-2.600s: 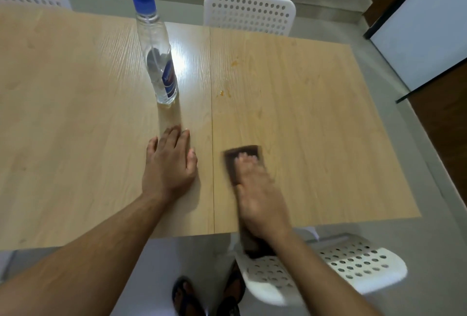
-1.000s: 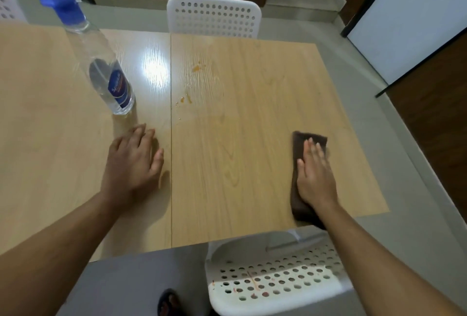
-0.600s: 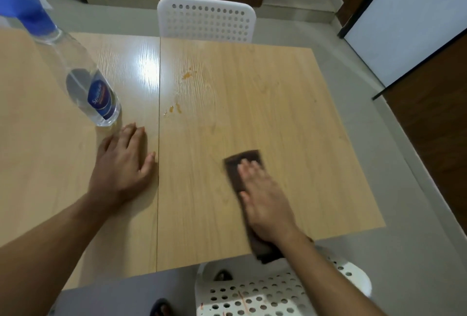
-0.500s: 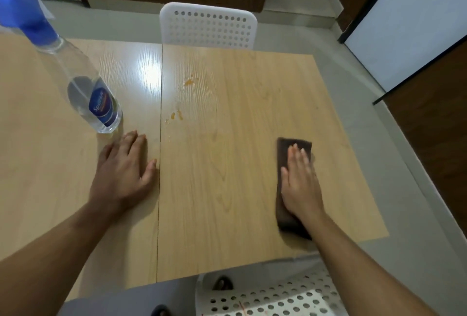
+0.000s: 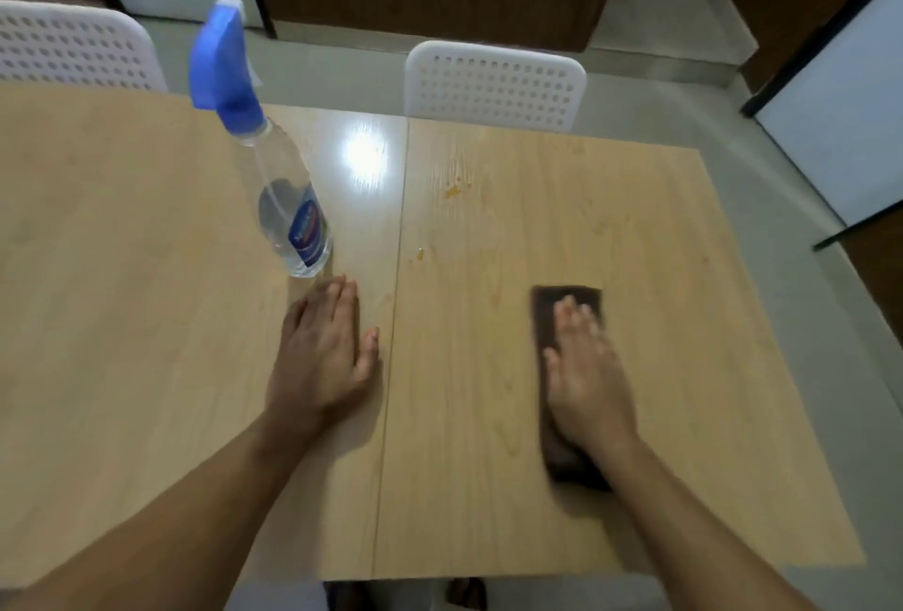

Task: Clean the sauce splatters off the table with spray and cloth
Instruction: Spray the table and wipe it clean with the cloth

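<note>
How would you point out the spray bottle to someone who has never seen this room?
Find the wooden table, made of two tops joined by a seam down the middle. On the left top, just beyond the fingertips of the flat left hand, stands the spray bottle. It is the only upright thing there: clear, with a blue trigger head and a blue label.

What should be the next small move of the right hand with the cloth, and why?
Probably slide the cloth forward and left. The right hand presses it flat on the near right of the table, while orange sauce spots remain farther away near the seam, not yet wiped.
</note>
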